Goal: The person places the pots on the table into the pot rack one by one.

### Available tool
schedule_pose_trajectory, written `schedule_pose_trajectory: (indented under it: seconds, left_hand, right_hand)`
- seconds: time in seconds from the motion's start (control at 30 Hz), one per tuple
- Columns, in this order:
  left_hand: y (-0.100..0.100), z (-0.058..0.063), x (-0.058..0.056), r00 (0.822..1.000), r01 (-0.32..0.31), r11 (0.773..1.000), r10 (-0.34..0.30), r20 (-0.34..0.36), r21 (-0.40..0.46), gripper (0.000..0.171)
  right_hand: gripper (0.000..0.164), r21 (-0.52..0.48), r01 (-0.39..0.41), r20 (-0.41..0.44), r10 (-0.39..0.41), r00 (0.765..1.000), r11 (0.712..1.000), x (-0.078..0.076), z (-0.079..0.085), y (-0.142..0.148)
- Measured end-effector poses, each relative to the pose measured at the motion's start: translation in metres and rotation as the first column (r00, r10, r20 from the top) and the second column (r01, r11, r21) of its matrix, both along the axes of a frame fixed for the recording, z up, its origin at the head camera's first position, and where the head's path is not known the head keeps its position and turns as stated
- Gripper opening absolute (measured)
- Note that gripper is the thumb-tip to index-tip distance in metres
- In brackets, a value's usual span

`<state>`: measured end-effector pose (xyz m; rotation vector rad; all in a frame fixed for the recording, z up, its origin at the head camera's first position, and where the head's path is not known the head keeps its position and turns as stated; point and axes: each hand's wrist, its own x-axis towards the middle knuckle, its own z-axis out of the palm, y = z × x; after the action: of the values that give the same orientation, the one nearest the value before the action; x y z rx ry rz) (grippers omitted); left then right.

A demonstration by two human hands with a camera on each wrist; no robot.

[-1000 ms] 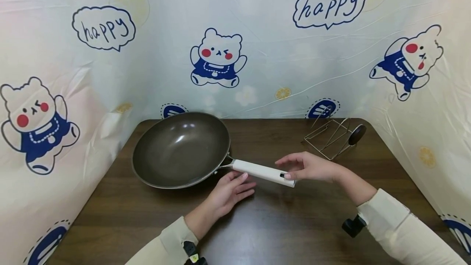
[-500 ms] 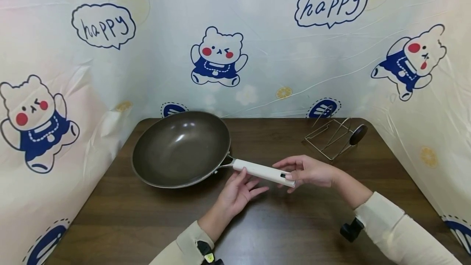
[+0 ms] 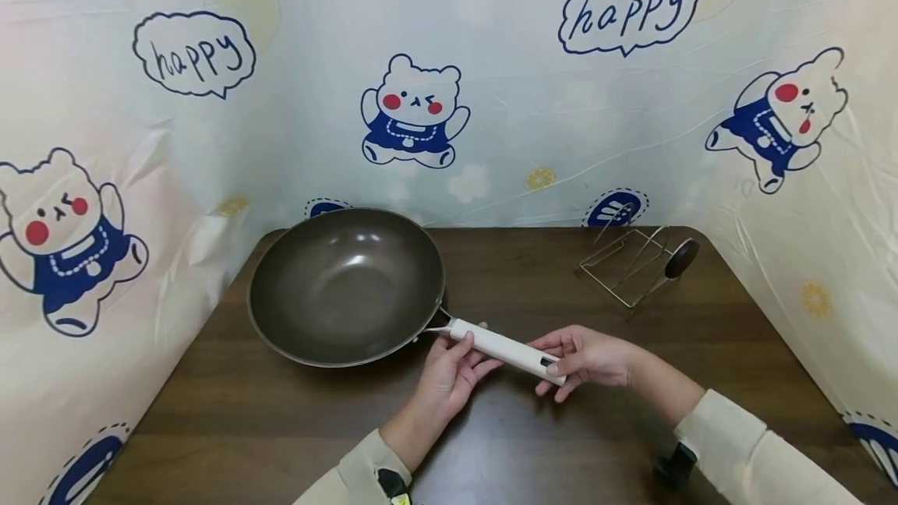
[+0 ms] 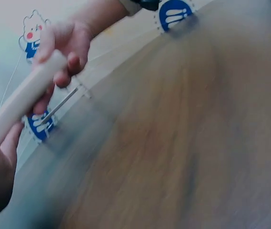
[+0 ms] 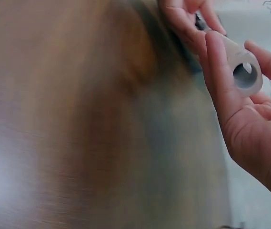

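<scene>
A dark-coated frying pan [image 3: 347, 287] with a deep, rounded bowl is at the left of the wooden table in the head view. Its white handle [image 3: 508, 347] points to the right and a little toward me. My left hand [image 3: 449, 376] grips the handle close to the bowl, thumb on top and fingers beneath. At the handle's far end, my right hand [image 3: 592, 357] holds it between thumb and fingers. The right wrist view shows the hollow end of the handle [image 5: 255, 88] between thumb and fingers of the right hand [image 5: 249, 124].
A thin wire rack [image 3: 634, 267] with a dark round knob [image 3: 681, 258] stands at the table's back right. Behind and beside the table [image 3: 547, 450] hangs a pale cloth [image 3: 512, 100] printed with bears.
The handle end has swung down and toward me, with the right hand following it. My left hand has gone from beside the handle to gripping it. The pan has shifted slightly.
</scene>
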<state>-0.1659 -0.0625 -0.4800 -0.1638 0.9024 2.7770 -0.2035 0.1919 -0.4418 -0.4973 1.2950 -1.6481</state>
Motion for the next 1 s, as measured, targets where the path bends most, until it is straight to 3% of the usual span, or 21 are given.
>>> schedule_pose_trajectory:
  seconds: [0.17, 0.4, 0.7, 1.0]
  left_hand:
    - [0.006, -0.006, 0.009, 0.997, -0.074, 0.996, 0.076, 0.030, -0.056, 0.035]
    - [-0.001, -0.005, 0.014, 1.000, -0.020, 0.988, 0.020, 0.001, -0.156, 0.043]
    - [-0.016, 0.005, 0.008, 1.000, -0.003, 0.973, -0.004, -0.031, -0.230, 0.040]
    - [-0.025, 0.013, 0.008, 0.990, -0.092, 0.950, 0.056, -0.129, -0.299, 0.042]
  right_hand:
    - [0.047, -0.111, 0.030, 0.075, -0.022, 0.997, 0.993, 0.012, -0.026, 0.000]
    - [0.053, -0.204, 0.034, 0.072, -0.019, 0.997, 0.978, 0.022, -0.047, -0.006]
    - [0.058, -0.198, 0.097, 0.027, -0.094, 0.995, 0.975, 0.028, -0.039, -0.026]
    - [0.059, -0.260, 0.129, -0.006, -0.135, 0.991, 0.957, 0.037, -0.031, -0.043]
